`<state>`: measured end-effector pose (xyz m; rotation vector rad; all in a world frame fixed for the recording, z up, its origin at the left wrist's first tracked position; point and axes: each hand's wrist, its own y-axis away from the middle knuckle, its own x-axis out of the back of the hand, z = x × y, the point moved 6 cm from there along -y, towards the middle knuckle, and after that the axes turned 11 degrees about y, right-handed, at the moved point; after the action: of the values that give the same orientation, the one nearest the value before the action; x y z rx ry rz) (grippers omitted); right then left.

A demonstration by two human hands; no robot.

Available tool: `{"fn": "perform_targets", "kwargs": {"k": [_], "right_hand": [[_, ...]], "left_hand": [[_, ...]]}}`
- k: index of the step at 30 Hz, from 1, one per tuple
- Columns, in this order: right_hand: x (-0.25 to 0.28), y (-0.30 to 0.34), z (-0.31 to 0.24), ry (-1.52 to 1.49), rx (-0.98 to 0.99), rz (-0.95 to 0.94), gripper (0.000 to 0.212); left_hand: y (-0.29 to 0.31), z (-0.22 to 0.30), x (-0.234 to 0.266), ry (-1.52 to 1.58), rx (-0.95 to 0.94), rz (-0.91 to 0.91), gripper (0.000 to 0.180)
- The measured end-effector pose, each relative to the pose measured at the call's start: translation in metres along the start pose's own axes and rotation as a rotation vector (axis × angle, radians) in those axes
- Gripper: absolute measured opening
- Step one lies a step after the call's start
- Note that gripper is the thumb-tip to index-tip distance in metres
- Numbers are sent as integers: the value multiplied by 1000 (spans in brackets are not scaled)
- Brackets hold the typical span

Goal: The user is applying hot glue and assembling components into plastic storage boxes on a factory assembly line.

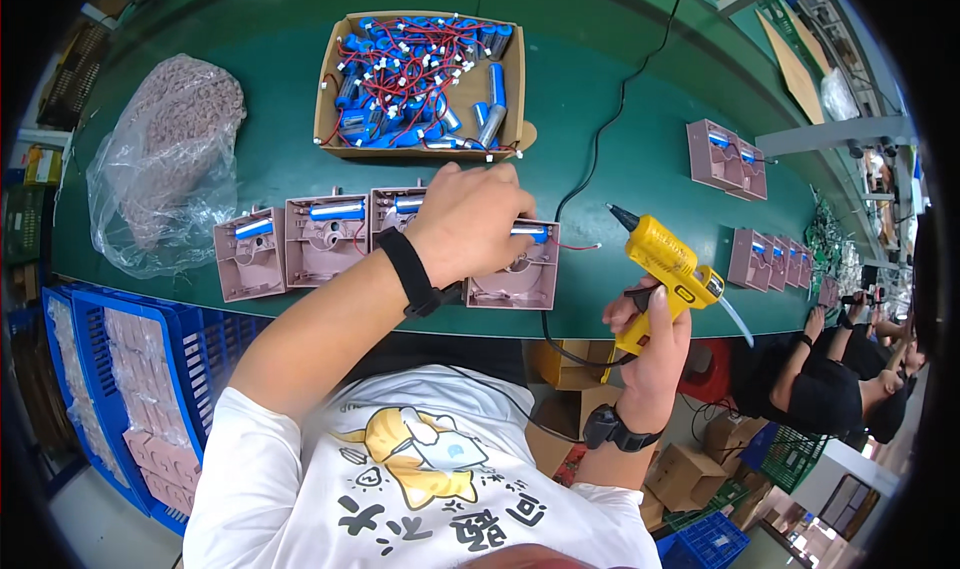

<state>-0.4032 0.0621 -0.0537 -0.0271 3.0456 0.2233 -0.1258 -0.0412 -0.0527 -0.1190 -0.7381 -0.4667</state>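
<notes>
My left hand [475,219] is closed at the rightmost pink plastic housing [515,287] of the near row. Its bent fingers and thumb close around a blue battery [530,234] in that housing's upper part; the fingertips are partly hidden. A red wire with a white plug trails from this battery to the right. My right hand [650,329] grips a yellow glue gun [665,254] by its handle, a finger at the trigger. The dark nozzle points up and left, apart from the housing. More pink housings [325,244] with blue batteries stand to the left, partly covered by my left arm.
Behind the row, a cardboard box [325,119] holds many wired blue batteries. At left lies a clear bag [165,169] of pink parts. A black cable [620,99] crosses the green table [570,29]. Further housings [725,159] stand at right; blue crates [190,339] sit lower left.
</notes>
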Motion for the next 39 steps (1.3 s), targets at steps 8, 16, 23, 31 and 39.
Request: {"fn": "perform_targets", "kwargs": {"k": [8,16,23,31,39], "right_hand": [[-20,19,-17,249,31,188,36],[-50,9,-20,534,-75,-31,30],[-65,-10,-24,681,-38,-75,24],[-77,-26,-31,873,-22,-96,21],[-89,-35,-39,945,-6,-105,24]], "left_hand": [[6,-4,0,11,-39,-69,29],[22,-6,23,-71,44,-99,35],[22,-11,19,-63,31,-72,34],[25,-12,14,-73,-17,-29,34],[24,-14,13,-79,13,-38,35]]}}
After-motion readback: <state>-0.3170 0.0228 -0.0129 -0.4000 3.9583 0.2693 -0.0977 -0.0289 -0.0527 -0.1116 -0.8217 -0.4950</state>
